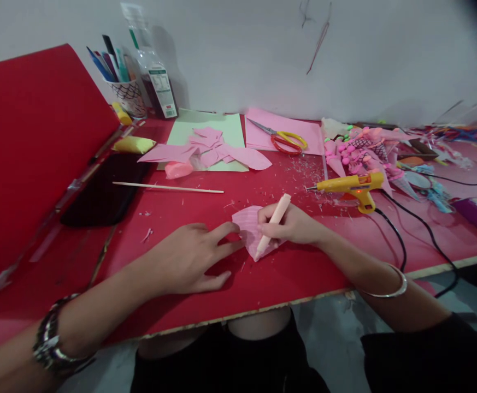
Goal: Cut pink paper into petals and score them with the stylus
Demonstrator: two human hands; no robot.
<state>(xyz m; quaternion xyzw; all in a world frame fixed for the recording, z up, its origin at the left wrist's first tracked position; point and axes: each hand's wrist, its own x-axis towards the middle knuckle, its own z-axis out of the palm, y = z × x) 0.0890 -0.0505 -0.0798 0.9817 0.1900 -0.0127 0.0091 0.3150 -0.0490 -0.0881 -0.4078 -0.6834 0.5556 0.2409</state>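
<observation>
A small cut piece of pink paper (247, 219) with lines drawn across it lies flat on the red table (222, 295). My right hand (293, 222) grips a thick, pale peach marker (280, 210), tilted, its lower end at the paper's near tip. From the left, my left hand (199, 256) lies with fingers spread, the index and middle fingertips at the paper's left edge. It holds nothing. Part of the paper is hidden under my right hand.
Beyond my hands are a thin wooden stick (168, 188), pink paper scraps (209, 144) and scissors (283, 137). A yellow glue gun (348, 185) with a cord lies right, near pink paper cones (365, 150). A dark phone (102, 191), pen cup (127, 98) and bottle (156, 82) stand left.
</observation>
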